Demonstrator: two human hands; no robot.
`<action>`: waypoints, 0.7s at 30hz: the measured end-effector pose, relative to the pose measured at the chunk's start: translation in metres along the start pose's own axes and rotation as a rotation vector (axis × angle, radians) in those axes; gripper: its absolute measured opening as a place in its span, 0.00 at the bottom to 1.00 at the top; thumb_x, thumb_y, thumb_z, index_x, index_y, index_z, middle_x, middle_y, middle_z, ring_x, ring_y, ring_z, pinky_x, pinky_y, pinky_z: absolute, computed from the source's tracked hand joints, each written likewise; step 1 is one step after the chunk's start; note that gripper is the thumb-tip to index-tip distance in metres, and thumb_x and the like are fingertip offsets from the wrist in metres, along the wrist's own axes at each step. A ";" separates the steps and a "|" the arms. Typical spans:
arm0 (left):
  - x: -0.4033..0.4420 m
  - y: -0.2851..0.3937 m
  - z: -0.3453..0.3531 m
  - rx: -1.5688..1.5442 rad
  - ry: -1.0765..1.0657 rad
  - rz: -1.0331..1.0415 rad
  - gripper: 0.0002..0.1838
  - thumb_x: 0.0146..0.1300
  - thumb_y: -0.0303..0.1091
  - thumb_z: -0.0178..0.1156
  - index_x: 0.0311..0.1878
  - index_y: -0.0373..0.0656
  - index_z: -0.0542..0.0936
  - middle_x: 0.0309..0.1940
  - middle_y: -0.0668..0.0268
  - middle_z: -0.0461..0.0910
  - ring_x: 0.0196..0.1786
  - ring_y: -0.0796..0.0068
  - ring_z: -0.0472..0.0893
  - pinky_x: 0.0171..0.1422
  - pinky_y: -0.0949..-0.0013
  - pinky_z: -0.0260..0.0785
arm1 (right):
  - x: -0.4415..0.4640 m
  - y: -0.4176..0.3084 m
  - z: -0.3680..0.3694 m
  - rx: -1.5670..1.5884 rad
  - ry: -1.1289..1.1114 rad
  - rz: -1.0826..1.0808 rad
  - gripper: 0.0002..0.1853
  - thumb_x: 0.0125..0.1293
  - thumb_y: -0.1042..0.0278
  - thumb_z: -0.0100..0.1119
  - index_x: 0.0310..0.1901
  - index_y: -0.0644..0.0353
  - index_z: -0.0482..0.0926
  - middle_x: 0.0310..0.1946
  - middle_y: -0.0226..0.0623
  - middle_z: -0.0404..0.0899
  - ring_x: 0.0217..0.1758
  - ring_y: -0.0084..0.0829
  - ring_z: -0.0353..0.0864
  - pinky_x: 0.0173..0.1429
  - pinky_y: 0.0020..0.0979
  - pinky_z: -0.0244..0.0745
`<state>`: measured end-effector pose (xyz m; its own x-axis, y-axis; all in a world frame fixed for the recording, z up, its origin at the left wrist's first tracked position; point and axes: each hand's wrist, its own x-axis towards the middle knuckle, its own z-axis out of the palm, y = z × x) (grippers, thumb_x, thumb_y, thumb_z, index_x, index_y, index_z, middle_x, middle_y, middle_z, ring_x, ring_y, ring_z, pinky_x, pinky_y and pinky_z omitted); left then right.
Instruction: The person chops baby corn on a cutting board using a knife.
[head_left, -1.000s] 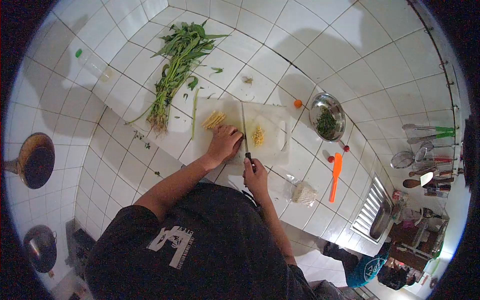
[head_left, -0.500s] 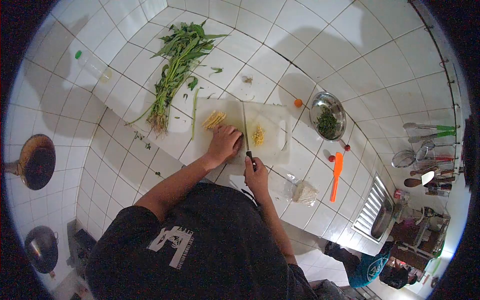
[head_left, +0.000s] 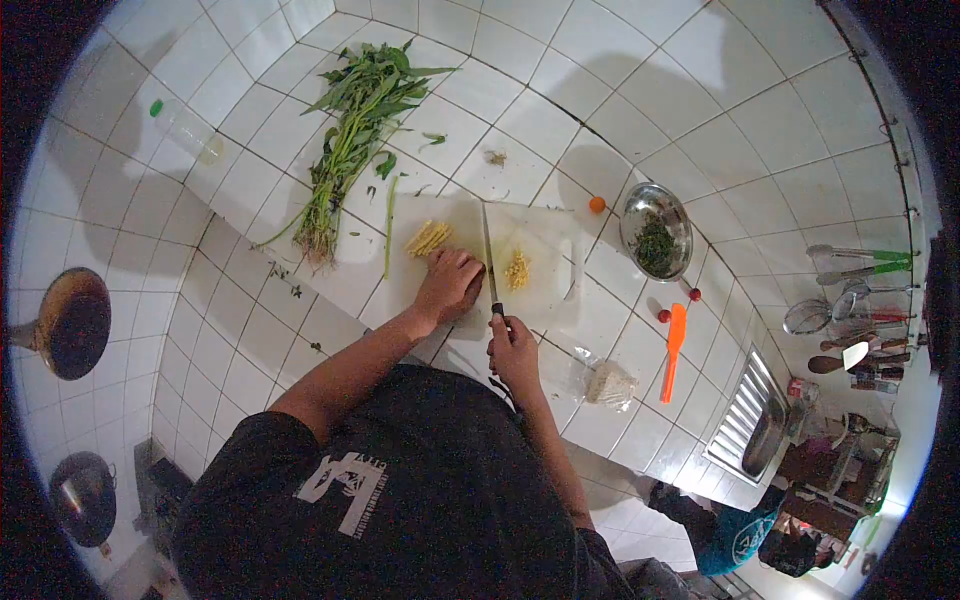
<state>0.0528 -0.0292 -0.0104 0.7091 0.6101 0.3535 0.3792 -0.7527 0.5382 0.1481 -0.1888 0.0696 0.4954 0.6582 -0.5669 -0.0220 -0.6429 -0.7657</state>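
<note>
My right hand (head_left: 514, 350) is closed round the black handle of a kitchen knife (head_left: 488, 245). The blade lies across the middle of a pale cutting board (head_left: 548, 225), pointing away from me. Close to the blade's left side, my left hand (head_left: 450, 284) presses down with curled fingers; whatever is under them is hidden. Several yellow sticks (head_left: 428, 238) lie together just beyond that hand. A small pile of chopped yellow pieces (head_left: 516, 270) sits right of the blade.
Leafy greens with roots (head_left: 345, 165) lie back left, near a bottle (head_left: 188, 130). At right are a metal bowl (head_left: 682, 215) of chopped greens, an orange fruit (head_left: 597, 205), an orange spatula (head_left: 675, 350), a plastic bag (head_left: 608, 385) and a sink (head_left: 765, 440). Another person (head_left: 735, 538) stands lower right.
The knife blade's tip has shifted slightly left, toward my left hand. Both hands stay in nearly the same place.
</note>
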 end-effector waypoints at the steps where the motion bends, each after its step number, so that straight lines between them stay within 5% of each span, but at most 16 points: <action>1: 0.001 0.002 -0.002 -0.034 -0.012 -0.015 0.06 0.65 0.33 0.63 0.42 0.46 0.81 0.41 0.61 0.77 0.53 0.56 0.76 0.65 0.48 0.58 | 0.000 0.000 0.000 0.005 -0.004 0.006 0.23 0.78 0.48 0.52 0.48 0.65 0.79 0.20 0.37 0.78 0.18 0.27 0.76 0.24 0.36 0.71; 8: 0.002 0.003 -0.005 -0.056 0.013 0.013 0.06 0.64 0.34 0.63 0.43 0.45 0.81 0.40 0.60 0.77 0.52 0.55 0.76 0.65 0.48 0.57 | -0.004 -0.007 0.001 -0.011 0.008 -0.003 0.22 0.80 0.50 0.50 0.46 0.66 0.79 0.17 0.33 0.74 0.13 0.22 0.71 0.19 0.30 0.66; 10: 0.001 0.002 -0.006 -0.012 -0.005 0.023 0.08 0.62 0.33 0.64 0.43 0.44 0.80 0.40 0.60 0.77 0.52 0.53 0.75 0.64 0.48 0.59 | 0.002 -0.002 0.005 -0.069 0.013 -0.010 0.21 0.80 0.52 0.49 0.45 0.65 0.79 0.20 0.43 0.79 0.18 0.38 0.79 0.24 0.39 0.72; 11: 0.001 0.002 -0.006 -0.013 -0.007 0.028 0.08 0.62 0.33 0.64 0.43 0.44 0.80 0.40 0.60 0.77 0.52 0.53 0.75 0.64 0.48 0.59 | 0.009 0.010 0.010 -0.065 0.017 -0.009 0.21 0.80 0.52 0.49 0.45 0.65 0.79 0.20 0.43 0.79 0.18 0.38 0.79 0.24 0.39 0.72; 13: 0.003 0.001 -0.004 -0.011 0.079 0.073 0.11 0.59 0.32 0.66 0.44 0.42 0.80 0.41 0.58 0.76 0.52 0.52 0.75 0.63 0.47 0.60 | 0.018 0.021 0.017 -0.361 0.210 -0.356 0.20 0.80 0.52 0.47 0.45 0.65 0.77 0.28 0.56 0.82 0.31 0.59 0.83 0.35 0.51 0.75; 16: 0.000 0.001 -0.005 -0.088 0.032 -0.004 0.12 0.58 0.32 0.67 0.44 0.41 0.80 0.43 0.57 0.76 0.53 0.50 0.74 0.63 0.47 0.62 | 0.010 0.001 0.012 -0.344 0.150 -0.223 0.20 0.80 0.52 0.47 0.44 0.64 0.75 0.35 0.63 0.81 0.43 0.69 0.79 0.43 0.57 0.73; 21: -0.002 0.000 -0.005 -0.080 -0.004 0.002 0.13 0.58 0.33 0.68 0.45 0.41 0.80 0.44 0.56 0.75 0.55 0.50 0.74 0.64 0.48 0.63 | 0.014 0.014 0.010 -0.338 0.190 -0.229 0.20 0.80 0.50 0.47 0.45 0.63 0.75 0.34 0.62 0.82 0.40 0.67 0.81 0.43 0.58 0.74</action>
<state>0.0487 -0.0293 -0.0077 0.7124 0.6077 0.3510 0.3298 -0.7314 0.5969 0.1463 -0.1849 0.0480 0.6061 0.7350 -0.3039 0.3759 -0.6014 -0.7050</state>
